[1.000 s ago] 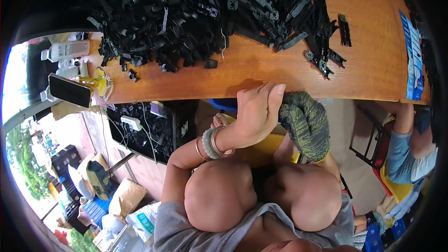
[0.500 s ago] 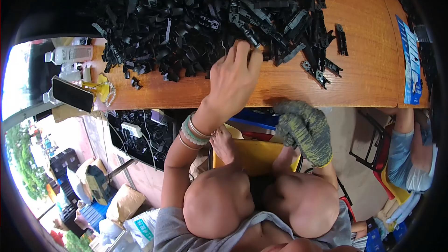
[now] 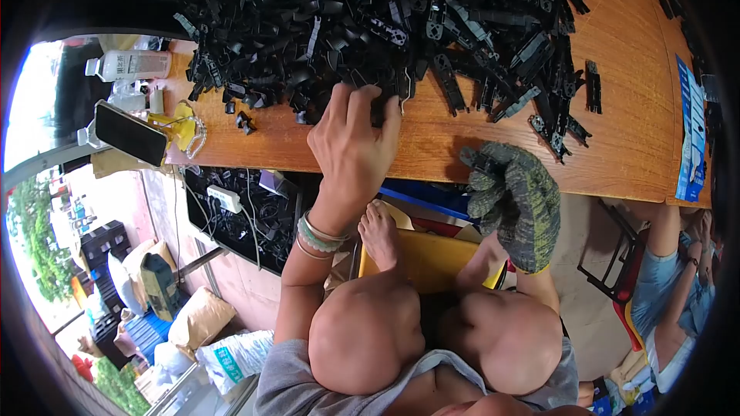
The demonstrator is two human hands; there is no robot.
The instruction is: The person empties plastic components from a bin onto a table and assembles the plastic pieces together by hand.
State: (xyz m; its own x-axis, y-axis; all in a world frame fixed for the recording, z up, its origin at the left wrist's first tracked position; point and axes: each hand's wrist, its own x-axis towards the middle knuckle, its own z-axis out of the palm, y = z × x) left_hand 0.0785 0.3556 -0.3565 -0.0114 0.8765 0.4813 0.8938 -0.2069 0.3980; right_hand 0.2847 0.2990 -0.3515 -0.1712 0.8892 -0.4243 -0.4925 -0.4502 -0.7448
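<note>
My bare left hand, with bracelets on its wrist, reaches to the front edge of a large pile of black plastic parts. Its thumb stands apart from the fingers, and the fingertips touch small dark pieces there. A thin bent metal strip lies just beyond the thumb. My right hand wears a grey-and-yellow knitted glove and hovers by the table's front edge. Its fingers are curled around a small black plastic part, most of which the glove hides.
The wooden table holds longer black parts on the right and a blue packet. At left are a phone on a yellow stand and a bottle. Below sit a tray with a power strip and a yellow stool. Another person sits at right.
My left hand has shifted left along the pile's edge, and its thumb and fingers have spread. The gloved hand has turned slightly, showing a dark part at its fingertips. The view has shifted.
</note>
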